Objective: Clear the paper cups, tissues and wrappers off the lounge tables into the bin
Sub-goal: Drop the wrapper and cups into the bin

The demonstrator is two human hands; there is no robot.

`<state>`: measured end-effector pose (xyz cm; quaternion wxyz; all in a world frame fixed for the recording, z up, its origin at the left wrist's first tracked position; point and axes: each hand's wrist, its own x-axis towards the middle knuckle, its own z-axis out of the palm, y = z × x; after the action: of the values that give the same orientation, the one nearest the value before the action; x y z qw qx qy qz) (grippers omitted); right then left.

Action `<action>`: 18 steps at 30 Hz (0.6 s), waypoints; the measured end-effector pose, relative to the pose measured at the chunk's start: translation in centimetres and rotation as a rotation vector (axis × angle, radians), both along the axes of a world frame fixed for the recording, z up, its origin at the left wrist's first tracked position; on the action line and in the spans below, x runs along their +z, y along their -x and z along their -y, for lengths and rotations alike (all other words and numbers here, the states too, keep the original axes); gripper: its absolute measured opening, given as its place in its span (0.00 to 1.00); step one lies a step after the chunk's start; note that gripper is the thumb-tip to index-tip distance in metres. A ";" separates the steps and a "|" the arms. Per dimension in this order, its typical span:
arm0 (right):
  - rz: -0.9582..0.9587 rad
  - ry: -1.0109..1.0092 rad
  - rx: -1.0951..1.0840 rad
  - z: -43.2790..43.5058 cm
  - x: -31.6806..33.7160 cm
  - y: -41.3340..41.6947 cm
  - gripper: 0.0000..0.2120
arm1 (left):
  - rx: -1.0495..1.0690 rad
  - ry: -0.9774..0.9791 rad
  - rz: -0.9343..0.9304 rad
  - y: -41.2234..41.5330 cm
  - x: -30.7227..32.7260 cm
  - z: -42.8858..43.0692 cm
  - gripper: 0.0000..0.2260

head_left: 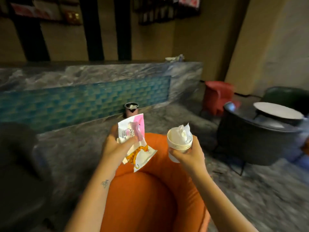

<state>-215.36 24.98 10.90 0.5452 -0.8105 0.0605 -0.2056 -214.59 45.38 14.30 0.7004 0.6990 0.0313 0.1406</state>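
Observation:
My left hand point(115, 144) grips a bunch of wrappers point(133, 141), white with pink patches and an orange tiger print. My right hand point(187, 154) holds a stack of nested white paper cups point(179, 145) with crumpled tissue point(184, 133) stuffed into the top one. Both hands are raised over an orange armchair point(150, 195). Ahead on the floor, against the tiled counter, stands a small pink bin point(131, 110) with a dark rim and pale rubbish showing inside.
A marble counter point(100, 76) with a blue tiled front runs across the back; some crumpled litter point(174, 58) lies on its right end. At right are a dark round chair point(250, 139), a white round table point(277, 113) and a red stool point(217, 97). A dark seat point(18, 156) sits at left.

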 end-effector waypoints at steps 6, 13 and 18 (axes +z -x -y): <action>-0.017 0.008 -0.315 20.5 2.3 2.1 0.28 | -0.359 0.032 0.081 -3.6 2.7 22.0 0.16; -0.038 -0.013 -0.502 36.4 2.8 1.4 0.27 | -0.571 0.039 0.054 -8.2 2.9 40.3 0.13; -0.061 0.018 -0.531 44.5 2.0 -4.2 0.27 | -0.604 0.038 0.016 -14.7 1.5 48.9 0.13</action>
<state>-211.16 -19.53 12.88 0.4627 -0.7769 0.2855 -0.3176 -199.90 -3.52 15.82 0.7236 0.6625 -0.1811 -0.0694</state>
